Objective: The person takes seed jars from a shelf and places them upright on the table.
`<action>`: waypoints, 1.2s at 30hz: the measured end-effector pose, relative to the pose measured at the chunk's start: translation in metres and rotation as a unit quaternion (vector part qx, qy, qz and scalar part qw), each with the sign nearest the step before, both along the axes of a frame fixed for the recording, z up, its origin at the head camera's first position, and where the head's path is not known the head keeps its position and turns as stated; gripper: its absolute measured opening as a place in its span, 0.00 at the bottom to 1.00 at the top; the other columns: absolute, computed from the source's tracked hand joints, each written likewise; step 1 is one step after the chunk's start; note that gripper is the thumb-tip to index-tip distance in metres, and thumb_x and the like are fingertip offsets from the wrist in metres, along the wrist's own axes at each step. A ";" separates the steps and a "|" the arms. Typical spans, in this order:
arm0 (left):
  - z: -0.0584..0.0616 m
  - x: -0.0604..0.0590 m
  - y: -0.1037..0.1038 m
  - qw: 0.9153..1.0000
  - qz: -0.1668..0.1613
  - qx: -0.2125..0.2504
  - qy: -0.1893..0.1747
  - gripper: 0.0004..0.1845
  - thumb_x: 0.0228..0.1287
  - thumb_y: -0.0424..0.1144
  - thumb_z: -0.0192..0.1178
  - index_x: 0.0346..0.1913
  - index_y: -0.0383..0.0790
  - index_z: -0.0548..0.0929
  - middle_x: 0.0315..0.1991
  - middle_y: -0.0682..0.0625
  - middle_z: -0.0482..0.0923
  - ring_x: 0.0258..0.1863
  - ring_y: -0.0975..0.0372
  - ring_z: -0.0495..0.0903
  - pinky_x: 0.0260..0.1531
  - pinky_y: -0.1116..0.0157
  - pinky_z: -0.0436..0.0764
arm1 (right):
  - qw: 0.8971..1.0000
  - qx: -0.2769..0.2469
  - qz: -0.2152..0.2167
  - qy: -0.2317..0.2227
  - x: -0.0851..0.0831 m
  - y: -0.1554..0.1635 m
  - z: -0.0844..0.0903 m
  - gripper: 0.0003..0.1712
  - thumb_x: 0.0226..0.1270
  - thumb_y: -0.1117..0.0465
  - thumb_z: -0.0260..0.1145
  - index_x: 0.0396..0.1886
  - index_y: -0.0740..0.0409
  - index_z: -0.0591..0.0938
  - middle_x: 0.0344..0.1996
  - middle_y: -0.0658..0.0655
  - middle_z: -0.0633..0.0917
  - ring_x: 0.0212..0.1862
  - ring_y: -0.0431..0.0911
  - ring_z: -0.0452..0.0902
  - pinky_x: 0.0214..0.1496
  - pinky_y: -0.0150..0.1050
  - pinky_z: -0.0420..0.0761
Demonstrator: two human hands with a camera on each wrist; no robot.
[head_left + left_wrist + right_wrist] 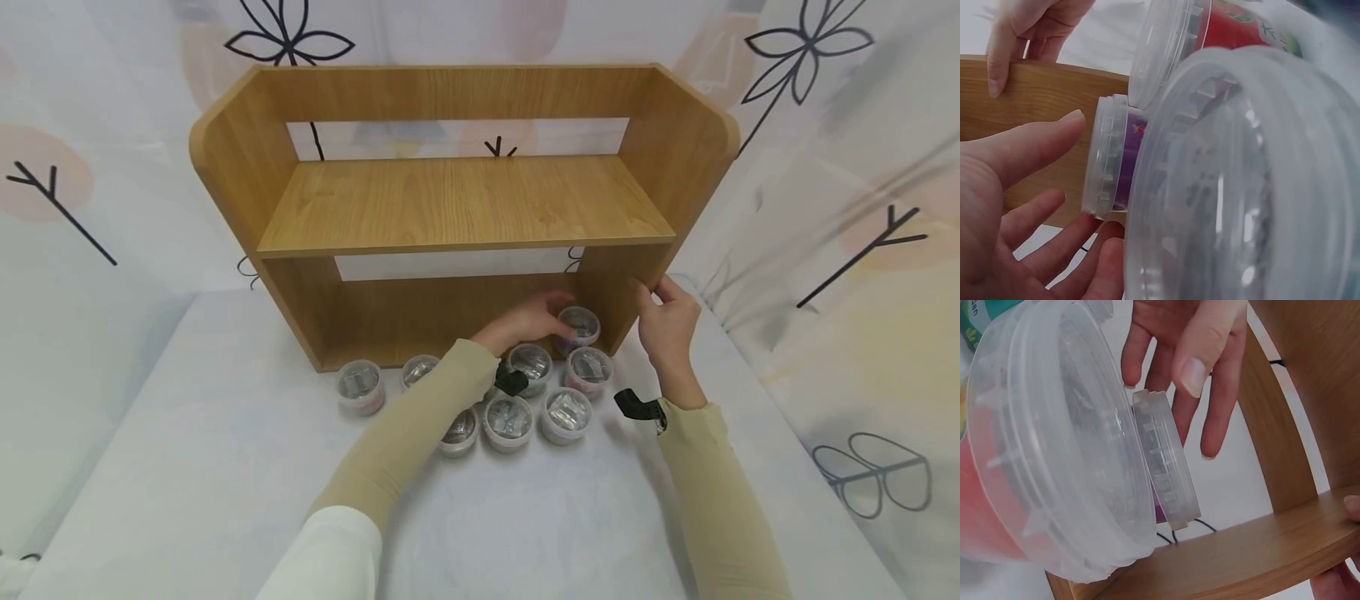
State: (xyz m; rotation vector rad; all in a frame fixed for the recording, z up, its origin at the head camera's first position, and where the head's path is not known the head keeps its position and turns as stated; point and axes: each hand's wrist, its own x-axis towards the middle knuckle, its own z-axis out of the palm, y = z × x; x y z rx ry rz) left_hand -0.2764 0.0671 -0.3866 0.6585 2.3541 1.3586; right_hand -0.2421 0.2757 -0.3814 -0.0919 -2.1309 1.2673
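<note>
In the head view my left hand reaches to a small round tub with a clear lid at the lower right corner of the wooden shelf unit. The left wrist view shows this tub's purple label, with fingertips right at its lid and the thumb held apart from it. Seen from the right wrist, the left hand's fingers are spread behind the tub. My right hand grips the front edge of the unit's right side panel, thumb on the inner face and fingers outside.
Several more clear-lidded tubs stand on the white table before the unit, including one at the left and one in the front row. My left sleeve covers part of the group. Patterned cloth hangs behind.
</note>
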 end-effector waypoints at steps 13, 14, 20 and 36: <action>-0.008 0.001 0.006 0.999 0.003 -0.036 -0.004 0.41 0.57 0.39 0.73 0.73 0.38 0.67 0.70 0.43 0.68 0.68 0.53 0.68 0.66 0.61 0.68 | 1.000 -0.003 0.000 0.005 0.000 0.000 0.000 0.17 0.70 0.56 0.64 0.49 0.63 0.88 0.44 0.63 0.88 0.52 0.51 0.82 0.62 0.49 0.77; -0.008 0.001 0.007 0.999 0.002 -0.039 -0.002 0.41 0.57 0.39 0.73 0.73 0.38 0.67 0.70 0.43 0.69 0.68 0.53 0.68 0.66 0.61 0.68 | 1.000 -0.003 0.000 0.005 0.000 0.000 0.000 0.17 0.70 0.56 0.64 0.49 0.63 0.88 0.44 0.63 0.88 0.53 0.51 0.82 0.62 0.49 0.77; -0.007 0.002 0.009 0.999 0.006 -0.053 0.006 0.41 0.57 0.39 0.73 0.73 0.39 0.67 0.70 0.44 0.69 0.68 0.55 0.68 0.66 0.63 0.68 | 1.000 0.001 0.001 0.008 -0.001 0.001 -0.001 0.16 0.69 0.57 0.65 0.49 0.63 0.88 0.44 0.62 0.88 0.52 0.50 0.82 0.62 0.48 0.77; -0.009 0.002 0.011 0.997 0.022 -0.072 0.016 0.40 0.57 0.42 0.74 0.71 0.41 0.69 0.67 0.44 0.71 0.66 0.54 0.70 0.65 0.62 0.70 | 1.000 0.002 0.007 0.009 -0.001 0.000 -0.002 0.17 0.70 0.56 0.64 0.51 0.62 0.87 0.46 0.62 0.87 0.54 0.53 0.82 0.65 0.49 0.75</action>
